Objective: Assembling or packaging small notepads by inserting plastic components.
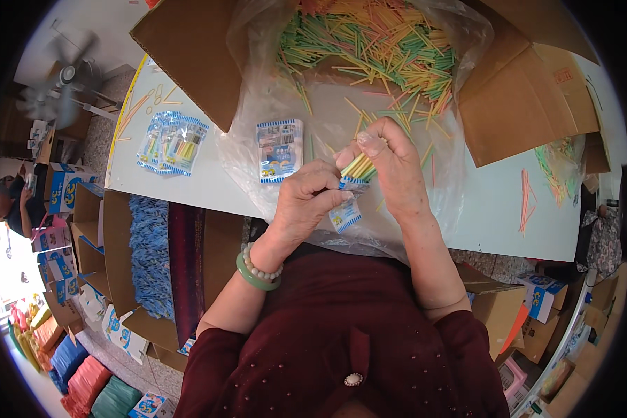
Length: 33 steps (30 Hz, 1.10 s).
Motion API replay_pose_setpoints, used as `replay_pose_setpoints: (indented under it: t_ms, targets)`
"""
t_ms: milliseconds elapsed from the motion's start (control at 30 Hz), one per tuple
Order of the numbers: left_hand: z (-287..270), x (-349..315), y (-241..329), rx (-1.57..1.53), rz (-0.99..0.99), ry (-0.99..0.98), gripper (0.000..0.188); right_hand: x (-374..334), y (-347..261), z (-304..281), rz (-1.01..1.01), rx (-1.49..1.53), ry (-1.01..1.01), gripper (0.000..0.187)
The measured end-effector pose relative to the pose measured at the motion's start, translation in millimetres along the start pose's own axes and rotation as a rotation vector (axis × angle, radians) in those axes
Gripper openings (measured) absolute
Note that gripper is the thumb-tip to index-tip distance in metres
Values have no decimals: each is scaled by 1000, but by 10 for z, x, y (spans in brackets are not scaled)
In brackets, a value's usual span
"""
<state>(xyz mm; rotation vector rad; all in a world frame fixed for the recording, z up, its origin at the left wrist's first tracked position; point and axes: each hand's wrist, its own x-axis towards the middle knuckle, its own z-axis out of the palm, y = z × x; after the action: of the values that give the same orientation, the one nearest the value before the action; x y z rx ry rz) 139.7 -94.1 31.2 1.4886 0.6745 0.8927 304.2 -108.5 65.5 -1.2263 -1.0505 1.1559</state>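
Note:
My left hand [301, 198] pinches the mouth of a small blue-and-white plastic packet [345, 217] above the near part of the table. A bundle of thin yellow and green sticks [357, 168] stands partly inside that packet. Closed around the top of the bundle is my right hand [396, 167], its thumb against the sticks. Left of my hands lies a stack of flat packets [280, 153] of the same print. Farther left, several filled packets [177, 148] overlap, with coloured sticks showing through their windows.
A tipped cardboard box [188, 56] lined with clear plastic [251, 76] spills many coloured sticks [376, 49] over the white table [494, 209]. Rubber bands [158, 94] lie far left, pink sticks [524, 200] right. A carton of blue packets [151, 258] stands below the left edge; a fan [66, 74] is beyond.

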Motion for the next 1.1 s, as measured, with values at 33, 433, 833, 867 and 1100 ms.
replay_pose_setpoints:
  t_ms: [33,433,833,867,1100]
  targets:
    - [-11,-1,-16,-19,-8,3,9,-6,6,-2,-5,12,5,15]
    - [-12,-4,-127,-42,-47,42,6,-62,77,-81,47,21,39,12]
    - [8,-31,-111,17,14,72,9,-102,90,5,-8,131,136,6]
    - [13,-32,-108,17,15,70,9,-98,95,17,-3,132,150,7]
    - [24,-28,-115,135,79,37,11,-47,130,143,-14,163,214,8]
